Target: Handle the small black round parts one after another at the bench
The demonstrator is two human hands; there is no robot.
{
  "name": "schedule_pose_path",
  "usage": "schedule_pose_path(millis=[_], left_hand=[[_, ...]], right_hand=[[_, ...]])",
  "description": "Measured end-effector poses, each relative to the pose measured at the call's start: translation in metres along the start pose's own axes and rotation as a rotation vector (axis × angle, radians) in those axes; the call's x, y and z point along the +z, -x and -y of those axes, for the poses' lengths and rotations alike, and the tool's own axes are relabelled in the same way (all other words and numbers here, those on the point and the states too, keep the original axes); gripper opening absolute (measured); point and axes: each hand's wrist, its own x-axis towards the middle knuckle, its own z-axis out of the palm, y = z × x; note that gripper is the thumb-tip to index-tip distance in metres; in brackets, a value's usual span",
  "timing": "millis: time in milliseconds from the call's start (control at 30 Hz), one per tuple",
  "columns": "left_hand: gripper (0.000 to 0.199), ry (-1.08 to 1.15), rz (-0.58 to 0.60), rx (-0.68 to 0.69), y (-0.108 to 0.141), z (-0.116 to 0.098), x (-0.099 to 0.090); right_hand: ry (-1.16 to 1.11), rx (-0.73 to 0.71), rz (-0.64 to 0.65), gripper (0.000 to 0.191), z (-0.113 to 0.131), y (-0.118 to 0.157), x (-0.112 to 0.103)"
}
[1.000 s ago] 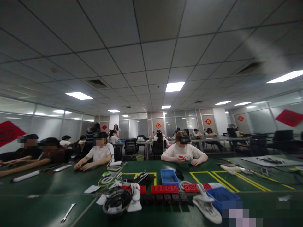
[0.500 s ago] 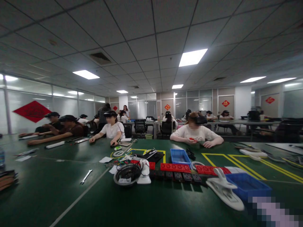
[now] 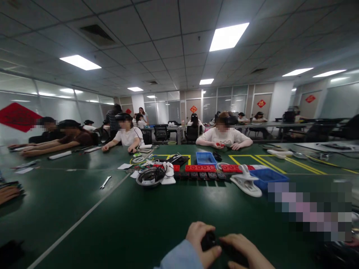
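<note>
Both hands are low in the head view, close together over the near part of the green table. My left hand (image 3: 199, 241), in a light blue sleeve, curls its fingers and thumb round a small rounded black object (image 3: 209, 240). What kind of thing it is cannot be made out. My right hand (image 3: 246, 248) sits just to its right, fingers bent and pointing toward the left hand. Something dark lies under those fingers, blurred and mostly hidden; whether it belongs to the same object I cannot tell.
Ahead stand a metal bowl (image 3: 150, 178) with cables, red socket strips (image 3: 200, 168), a large white clip (image 3: 246, 183) and a blue tray (image 3: 267, 177). A wrench (image 3: 106, 182) lies to the left. Across the green table (image 3: 98, 220) a person (image 3: 224, 136) holds something red.
My two hands have come into view at the bottom, with the black object. The view has tilted down, so the table's things appear higher and farther off.
</note>
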Motion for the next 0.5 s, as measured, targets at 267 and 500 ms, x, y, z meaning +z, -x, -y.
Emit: schedule_pose_path(millis=[267,500], left_hand=[[0.042,0.042,-0.03,-0.074,-0.002,-0.011,0.0],[0.033,0.073,-0.101,-0.152,-0.004,-0.011,0.008]], right_hand=[[0.135,0.047,-0.071,0.033,0.029,-0.002,0.011],[0.255,0.1,-0.148,0.02,0.022,-0.012,0.019]])
